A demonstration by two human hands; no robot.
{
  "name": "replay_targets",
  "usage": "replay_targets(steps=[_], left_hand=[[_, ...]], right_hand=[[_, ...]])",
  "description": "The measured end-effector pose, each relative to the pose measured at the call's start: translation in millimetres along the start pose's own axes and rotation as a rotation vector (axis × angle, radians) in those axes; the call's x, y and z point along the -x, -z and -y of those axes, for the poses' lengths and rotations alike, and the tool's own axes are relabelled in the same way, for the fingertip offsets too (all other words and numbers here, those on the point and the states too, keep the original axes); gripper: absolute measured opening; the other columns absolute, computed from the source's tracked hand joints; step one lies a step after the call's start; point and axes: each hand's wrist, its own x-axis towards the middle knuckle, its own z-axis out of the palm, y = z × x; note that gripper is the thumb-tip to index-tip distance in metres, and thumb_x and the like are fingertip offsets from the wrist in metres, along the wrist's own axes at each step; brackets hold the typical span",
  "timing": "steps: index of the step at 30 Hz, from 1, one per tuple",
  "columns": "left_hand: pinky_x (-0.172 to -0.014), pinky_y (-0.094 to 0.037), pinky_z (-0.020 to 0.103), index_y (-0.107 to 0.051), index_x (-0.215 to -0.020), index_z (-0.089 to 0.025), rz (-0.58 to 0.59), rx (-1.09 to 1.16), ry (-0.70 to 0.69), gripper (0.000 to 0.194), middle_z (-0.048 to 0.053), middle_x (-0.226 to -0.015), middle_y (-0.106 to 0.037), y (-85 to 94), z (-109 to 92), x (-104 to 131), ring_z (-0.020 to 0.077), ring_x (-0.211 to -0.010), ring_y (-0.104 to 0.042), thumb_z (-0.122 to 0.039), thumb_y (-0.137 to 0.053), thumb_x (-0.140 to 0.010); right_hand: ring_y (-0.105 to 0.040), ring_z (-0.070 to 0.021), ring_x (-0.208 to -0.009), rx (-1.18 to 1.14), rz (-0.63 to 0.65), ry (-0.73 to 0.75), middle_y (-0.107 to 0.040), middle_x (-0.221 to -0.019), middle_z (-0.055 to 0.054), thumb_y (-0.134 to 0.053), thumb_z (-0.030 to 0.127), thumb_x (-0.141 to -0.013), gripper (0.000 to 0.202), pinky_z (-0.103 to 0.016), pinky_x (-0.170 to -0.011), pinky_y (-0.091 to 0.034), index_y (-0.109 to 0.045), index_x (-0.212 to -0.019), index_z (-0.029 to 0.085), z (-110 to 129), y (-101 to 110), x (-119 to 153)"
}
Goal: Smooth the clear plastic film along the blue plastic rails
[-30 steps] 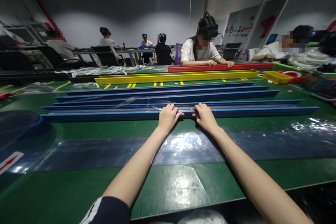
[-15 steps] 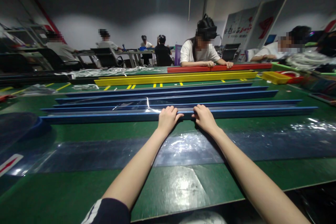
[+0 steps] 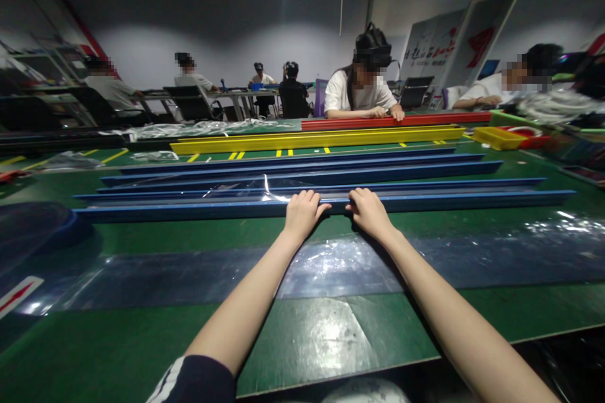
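A long blue channel strip (image 3: 212, 208) lies across the green table, nearest of several blue strips. My left hand (image 3: 303, 213) is closed on its near edge, fingers over the top and thumb pointing right. Just to the right, my right hand (image 3: 369, 211) grips the same edge with curled fingers. A small gap separates the two hands. Clear film (image 3: 266, 187) shines inside the strip left of my left hand. Under my forearms a wide transparent sheet (image 3: 179, 277) lies flat along the table.
Beyond the blue strips are a yellow strip (image 3: 312, 140) and a red strip (image 3: 444, 119), which a person (image 3: 359, 91) across the table touches. A yellow tray (image 3: 501, 138) sits at the right. A roll of clear sheet (image 3: 35, 227) is at the left.
Both my hands stay in place on the blue strip. Across the table, the person's hand on the right has shifted a little left along the red strip.
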Motion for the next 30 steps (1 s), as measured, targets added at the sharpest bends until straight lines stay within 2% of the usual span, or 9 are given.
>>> replay_targets(steps=[18,30], left_hand=[[-0.066,-0.031,0.031,-0.056,-0.078,-0.019,0.004,-0.006,0.001,0.035,0.005,-0.078,-0.062,1.0,0,0,0.0201,-0.079,-0.054,-0.050,-0.043,-0.087],[-0.065,-0.029,0.031,-0.056,-0.077,-0.019,0.015,-0.006,0.004,0.037,0.005,-0.074,-0.063,1.1,0,1,0.0197,-0.077,-0.056,-0.051,-0.041,-0.087]], right_hand=[[-0.052,-0.0215,-0.088,0.048,0.045,0.001,-0.062,-0.090,-0.008,-0.048,0.015,-0.082,0.009,-0.030,-0.068,-0.032,-0.055,-0.085,0.019,5,7,-2],[-0.058,-0.0211,-0.085,0.127,0.157,-0.027,-0.064,-0.089,-0.010,-0.047,0.020,-0.084,0.013,-0.028,-0.065,-0.033,-0.058,-0.089,0.019,9,15,-6]])
